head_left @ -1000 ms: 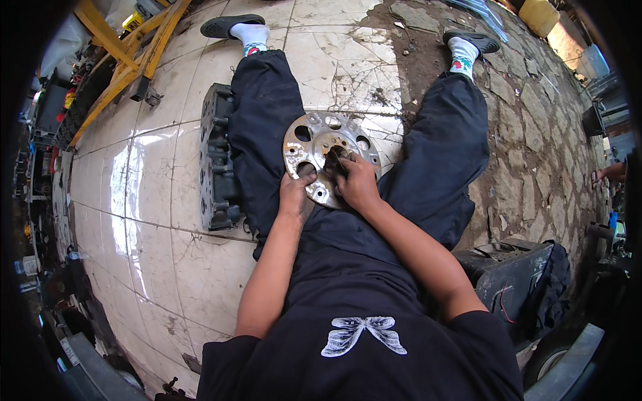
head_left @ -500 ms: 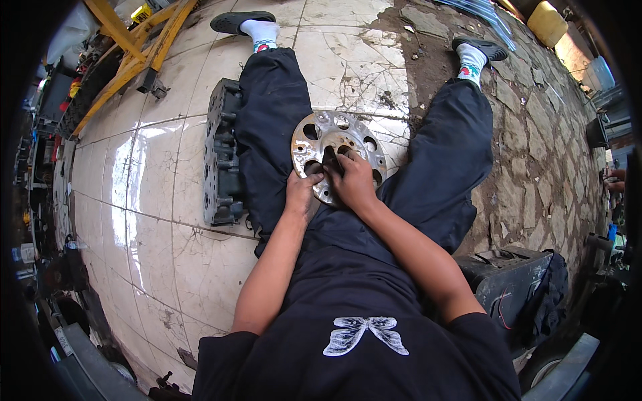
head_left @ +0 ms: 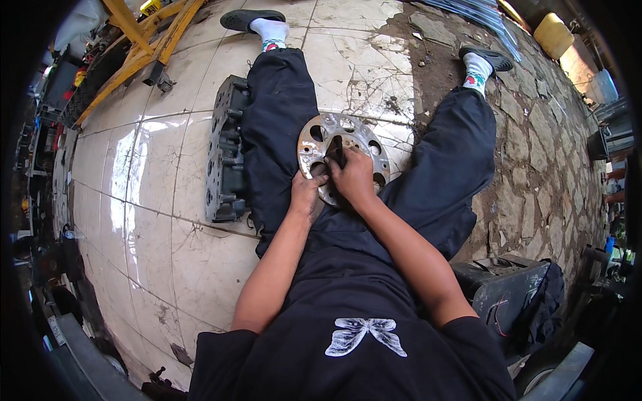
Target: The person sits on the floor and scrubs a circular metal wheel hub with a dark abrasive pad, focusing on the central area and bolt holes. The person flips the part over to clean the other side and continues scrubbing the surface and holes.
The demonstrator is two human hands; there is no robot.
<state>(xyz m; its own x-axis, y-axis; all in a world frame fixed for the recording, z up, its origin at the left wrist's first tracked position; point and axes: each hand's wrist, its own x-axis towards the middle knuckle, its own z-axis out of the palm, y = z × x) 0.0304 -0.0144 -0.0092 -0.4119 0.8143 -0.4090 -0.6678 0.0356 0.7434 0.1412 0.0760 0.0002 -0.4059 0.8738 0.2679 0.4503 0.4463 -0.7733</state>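
A round metal disc [head_left: 309, 155] with several large holes, its face shiny and partly brown-stained, lies tilted between my thighs. My left hand [head_left: 307, 190] grips its near left rim, the thumb on top and the other fingers hidden beneath. Over the disc's middle, my right hand [head_left: 352, 175] is closed around a small dark, flat piece [head_left: 338, 151], which stands up between the fingers. Its kind cannot be made out. The piece meets the raised hub area of the disc.
A dark engine cylinder head [head_left: 226, 157] rests on the tiles beside my left leg. A yellow metal frame [head_left: 127, 70] stands at the far left. On the right are a dark case [head_left: 505, 287] and stone paving [head_left: 528, 180]. Another person's hand [head_left: 614, 175] shows at the right rim.
My right hand has shifted slightly over the disc, and the dark piece now stands more upright. My left hand keeps its hold on the rim. The whole view has moved a little.
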